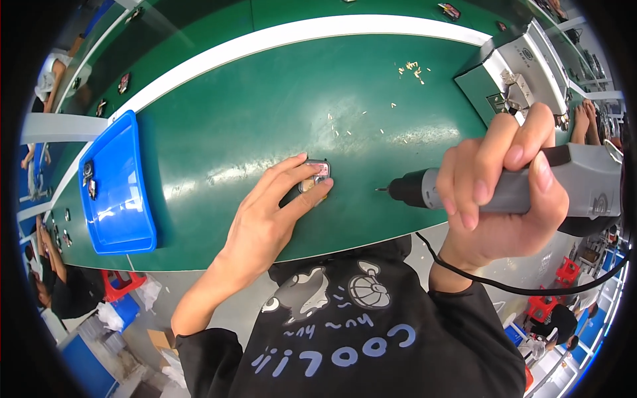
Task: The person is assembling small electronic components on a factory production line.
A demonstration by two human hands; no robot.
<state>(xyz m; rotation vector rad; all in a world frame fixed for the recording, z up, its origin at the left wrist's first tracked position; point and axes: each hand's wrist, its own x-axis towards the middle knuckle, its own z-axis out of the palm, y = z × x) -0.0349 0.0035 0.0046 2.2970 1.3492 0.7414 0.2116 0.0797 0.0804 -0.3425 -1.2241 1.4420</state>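
My left hand [272, 202] is closed around a small device [320, 170] with a dark rim, holding it down on the green worktable [219, 159]. Fingers and thumb cover much of it, so its kind does not show. In my right hand [501, 182] is a grey electric screwdriver [584, 179] with a black nose. It lies nearly level above the table, its thin bit [381, 190] pointing left toward the device and apart from it. A black cord hangs from the tool's side of the view.
A blue tray [119, 225] with a few small dark parts stands at the left. At the far right is a grey-white box-shaped machine [488, 73], possibly a screw feeder. Small light-coloured bits [413, 69] lie scattered on the table. Other people sit at both sides.
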